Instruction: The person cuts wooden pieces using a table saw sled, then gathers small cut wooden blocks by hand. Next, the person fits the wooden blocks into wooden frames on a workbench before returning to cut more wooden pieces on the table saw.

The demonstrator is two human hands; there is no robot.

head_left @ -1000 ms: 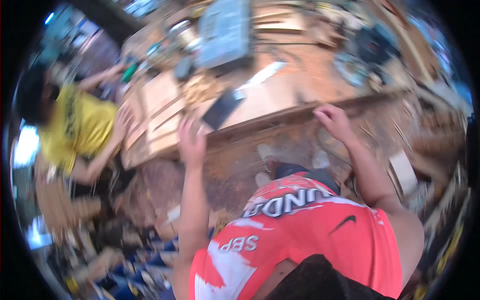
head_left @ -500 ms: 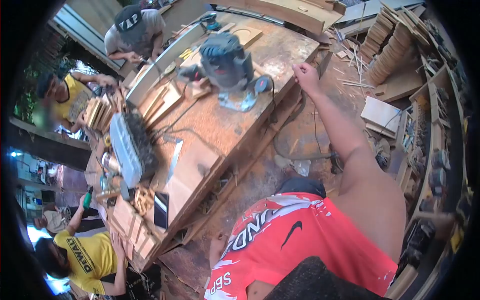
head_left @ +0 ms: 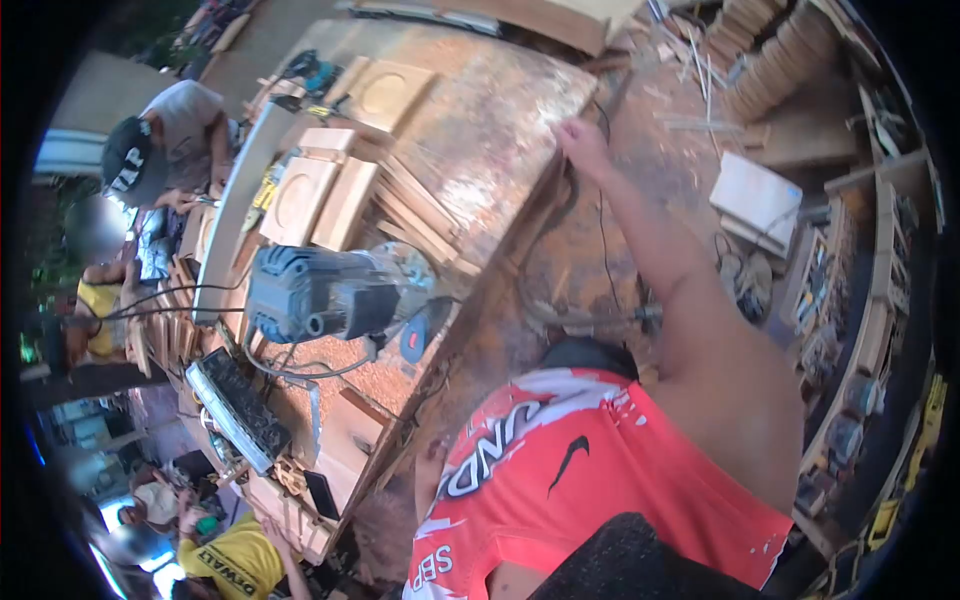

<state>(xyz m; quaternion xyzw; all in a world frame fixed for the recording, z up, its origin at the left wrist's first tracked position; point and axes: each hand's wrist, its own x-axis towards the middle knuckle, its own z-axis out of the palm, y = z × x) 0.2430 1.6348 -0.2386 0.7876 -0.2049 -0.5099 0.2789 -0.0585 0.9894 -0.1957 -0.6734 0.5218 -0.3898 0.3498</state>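
Note:
My right hand [head_left: 583,145] reaches out to the near edge of the workbench [head_left: 490,130], by its far right corner. Its fingers are curled together; I cannot make out whether anything is in them. Only a sliver of my left arm or hand [head_left: 428,472] shows beside my red shirt, with its fingers hidden. On the bench a large dark power tool, like a router [head_left: 320,295], lies on its side with its cord trailing; neither hand is seen on it. Wooden panels with round recesses [head_left: 385,95] and loose wood strips [head_left: 415,210] lie behind it.
A phone [head_left: 320,495] lies near the bench's lower corner, close to a dark, clear-sided box [head_left: 240,410]. Co-workers in a cap [head_left: 135,160] and a yellow shirt [head_left: 235,560] are on the far side. Stacked wood pieces [head_left: 780,65] and a tool shelf [head_left: 850,380] stand at right.
The view has shifted and turned. The power tool, upright before, now lies on its side and lower left in view. My right hand is slightly further left, at the bench edge.

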